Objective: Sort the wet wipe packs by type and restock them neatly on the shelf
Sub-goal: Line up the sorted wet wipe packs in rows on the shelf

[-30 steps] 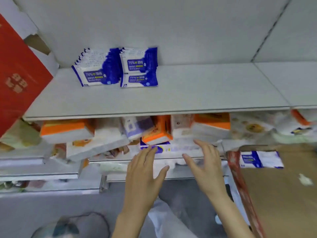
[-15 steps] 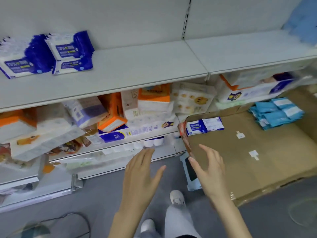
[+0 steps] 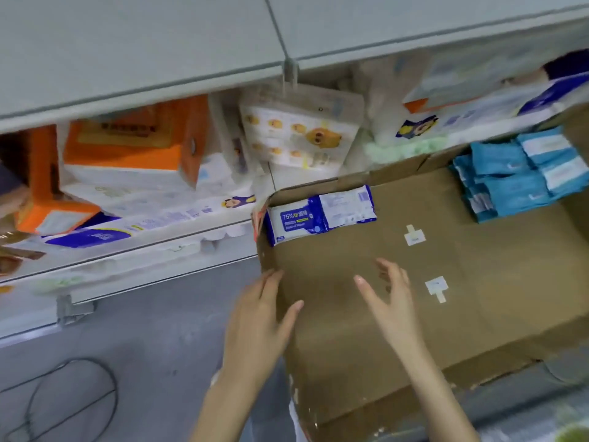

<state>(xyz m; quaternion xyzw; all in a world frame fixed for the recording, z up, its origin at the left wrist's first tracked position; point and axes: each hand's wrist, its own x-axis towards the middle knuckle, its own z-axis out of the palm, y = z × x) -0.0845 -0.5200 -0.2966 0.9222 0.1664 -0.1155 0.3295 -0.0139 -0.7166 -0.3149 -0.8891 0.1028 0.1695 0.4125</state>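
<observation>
Left hand point(image 3: 258, 317) and right hand point(image 3: 393, 303) hover empty, fingers spread, over the box point(image 3: 478, 314). A blue pack point(image 3: 318, 215) lies in its far-left corner, teal packs point(image 3: 513, 180) far right. This looks like the picking step: next calls for reaching forward to grip one type.

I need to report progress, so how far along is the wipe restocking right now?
Done: no restocked packs show in this view. In hand: nothing; left hand and right hand hover open at the cardboard box. Left: the blue-and-white alcohol wipe packs and the teal packs lie in the box.
</observation>
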